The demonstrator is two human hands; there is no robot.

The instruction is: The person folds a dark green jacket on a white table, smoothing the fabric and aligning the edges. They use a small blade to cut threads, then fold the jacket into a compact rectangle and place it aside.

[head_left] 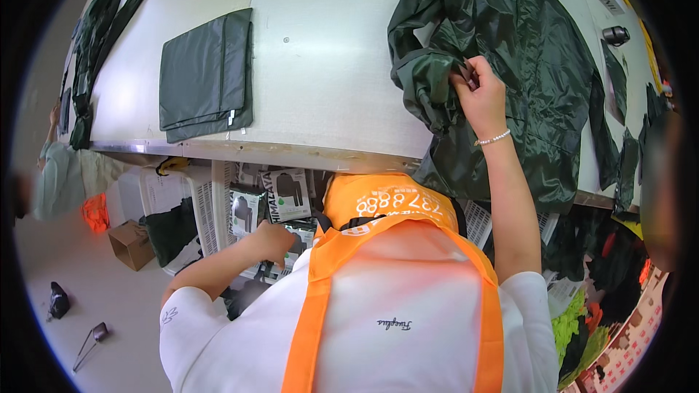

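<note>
One jacket [542, 91] of thin, shiny dark green cloth lay spread and crinkled at the right of the smooth, pale table [328, 58], its near edge hanging over the front. The right hand [480, 96], wearing one beaded bracelet [493, 137], pinched a bunched fold of it between thumb and fingers. The left hand [277, 242] was curled beside flat, glossy packages [289, 193], partly hidden and not countable; its grip could not be told. One flat, rectangular folded bundle [204, 73] bore two small white tags. One brown cardboard box [132, 245] stood on the floor.
</note>
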